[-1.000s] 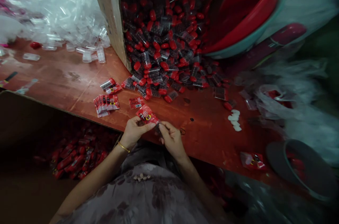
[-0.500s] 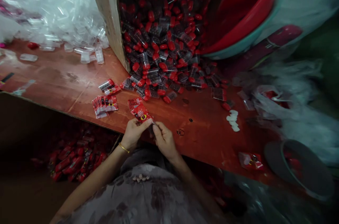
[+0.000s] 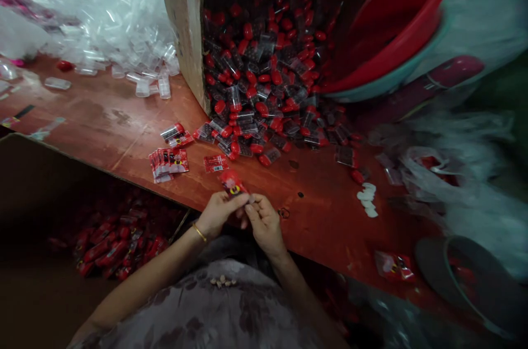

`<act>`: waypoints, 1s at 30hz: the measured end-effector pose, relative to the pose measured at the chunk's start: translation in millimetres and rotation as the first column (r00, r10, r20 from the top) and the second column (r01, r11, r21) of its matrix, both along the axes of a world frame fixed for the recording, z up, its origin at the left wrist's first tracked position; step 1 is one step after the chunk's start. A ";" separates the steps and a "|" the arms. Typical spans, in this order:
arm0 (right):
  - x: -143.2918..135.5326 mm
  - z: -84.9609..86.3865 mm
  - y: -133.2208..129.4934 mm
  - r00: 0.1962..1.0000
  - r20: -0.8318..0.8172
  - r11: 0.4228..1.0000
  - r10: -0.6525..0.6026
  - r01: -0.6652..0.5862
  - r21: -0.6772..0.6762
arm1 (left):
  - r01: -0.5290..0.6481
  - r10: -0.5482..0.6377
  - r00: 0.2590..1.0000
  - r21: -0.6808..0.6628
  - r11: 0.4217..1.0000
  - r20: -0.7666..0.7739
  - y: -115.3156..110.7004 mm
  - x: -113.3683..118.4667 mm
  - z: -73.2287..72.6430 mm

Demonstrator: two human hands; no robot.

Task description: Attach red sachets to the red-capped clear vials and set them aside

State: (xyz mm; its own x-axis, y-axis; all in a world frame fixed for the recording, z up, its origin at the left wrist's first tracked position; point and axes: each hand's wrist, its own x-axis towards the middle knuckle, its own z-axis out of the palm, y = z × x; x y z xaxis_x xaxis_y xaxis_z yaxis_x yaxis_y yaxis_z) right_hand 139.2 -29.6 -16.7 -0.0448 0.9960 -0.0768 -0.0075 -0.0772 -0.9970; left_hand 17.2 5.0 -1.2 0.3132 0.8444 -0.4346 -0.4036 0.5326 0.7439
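Observation:
Above the front edge of the table, my left hand (image 3: 218,212) grips a small red printed packet (image 3: 231,183), its far end pointing away from me. Close against it, my right hand (image 3: 264,222) has thumb and fingers pinched at the packet's near end; what lies between those fingertips is mostly hidden. Just beyond, a flat red packet (image 3: 215,163) lies on the table. To the left is a fanned stack of red packets (image 3: 169,163), with a clear red-capped container (image 3: 172,131) resting behind it.
A large heap of red-capped clear containers (image 3: 251,90) spills from a cardboard box (image 3: 185,24). Clear empty containers (image 3: 111,24) pile up at back left. A red basin (image 3: 396,24) leans at back right. White discs (image 3: 367,199) lie to the right. Below left, a box holds filled red packets (image 3: 115,244).
The packet in my left hand has come away from the flat packet on the table, which now lies alone. Both hands stay together at the near end. The view has shifted slightly.

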 end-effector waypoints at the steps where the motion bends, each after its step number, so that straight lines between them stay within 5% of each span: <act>1: -0.7 1.4 1.7 1.000 0.011 1.000 0.002 -0.002 0.005 | 0.006 -0.006 1.000 -0.003 1.000 0.009 -2.3 1.3 -0.3; 6: -6.0 2.2 13.7 0.997 0.067 0.999 0.041 -0.039 -0.031 | -0.034 0.034 0.998 -0.004 0.999 0.058 -9.1 -6.1 -0.3; 10: -18.3 -3.2 21.0 0.961 0.277 0.992 -0.011 -0.024 0.124 | -0.073 0.081 0.994 -0.106 0.992 0.079 -14.3 -23.3 2.2; 14: -21.4 2.4 35.5 0.827 0.562 0.944 -0.026 -0.165 0.286 | -0.056 0.059 0.998 -0.249 0.967 0.004 -27.3 -59.7 4.4; 16: -7.0 6.9 52.7 0.705 0.695 0.907 -0.141 -0.190 0.376 | -0.198 0.164 0.977 -0.288 0.937 -0.137 -36.9 -94.4 1.2; 19: 30.7 3.6 85.5 0.468 0.824 0.907 -0.319 -0.103 0.409 | -0.487 0.362 0.850 -0.310 0.816 -0.384 -55.4 -164.1 -9.8; 21: 54.2 -6.0 99.4 0.337 0.891 0.932 -0.304 -0.086 0.351 | -0.664 0.457 0.729 -0.365 0.653 -0.510 -69.5 -207.8 -17.6; 23: 67.3 -17.0 98.9 0.283 0.925 0.945 -0.254 -0.130 0.300 | -0.694 0.495 0.716 -0.421 0.585 -0.492 -82.5 -233.6 -21.5; 26: 64.5 -28.1 76.1 0.300 0.917 0.929 -0.262 -0.180 0.324 | -0.675 0.452 0.713 -0.351 0.649 -0.536 -91.2 -222.2 -14.5; 28: 52.8 -30.7 57.4 0.312 0.905 0.920 -0.289 -0.171 0.353 | -0.591 0.371 0.658 -0.143 0.794 -0.656 -82.7 -186.9 -4.0; 30: 39.3 -30.3 43.6 0.316 0.895 0.916 -0.316 -0.144 0.374 | -0.367 0.353 0.617 0.140 0.920 -0.703 -59.9 -143.3 4.1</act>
